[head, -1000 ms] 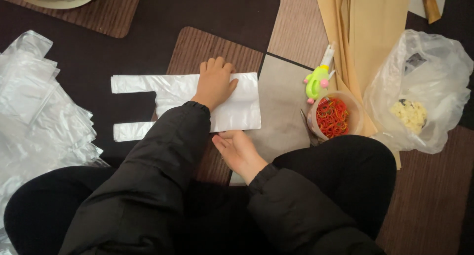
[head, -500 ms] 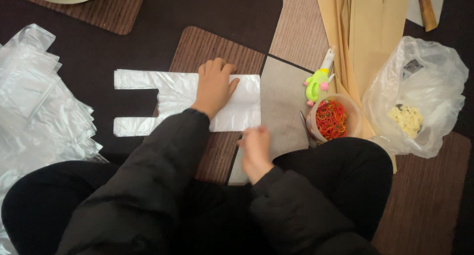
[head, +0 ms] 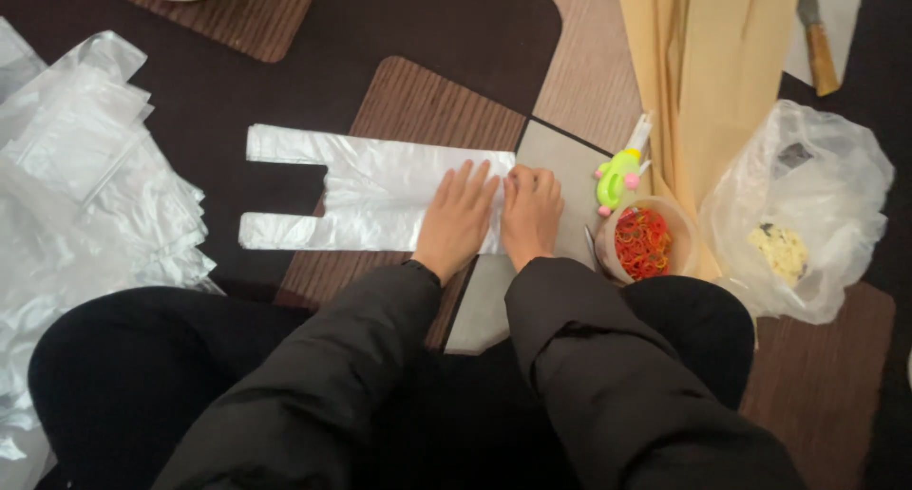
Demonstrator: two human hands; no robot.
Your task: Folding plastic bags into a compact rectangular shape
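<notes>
From the head camera, looking straight down, I saw both hands pressed flat on a clear plastic bag [head: 380, 200] that lay spread on a brown woven mat [head: 418, 110], its two handle strips pointing left. My left hand [head: 459, 219] rested palm down on the bag's right part, fingers straight and slightly spread, gripping nothing. My right hand [head: 532, 215] lay just beside it on the bag's right edge, where the bag overlapped a grey board [head: 556, 153]; its fingers were bent down onto the plastic, and I could not tell whether they pinched it. Black sleeves covered both arms. Near the right hand stood a small tub of red and orange rubber bands [head: 644, 241], with a green and yellow toy-like gadget [head: 617, 172] just above it. A heap of clear bags [head: 85, 196] lay at far left.
</notes>
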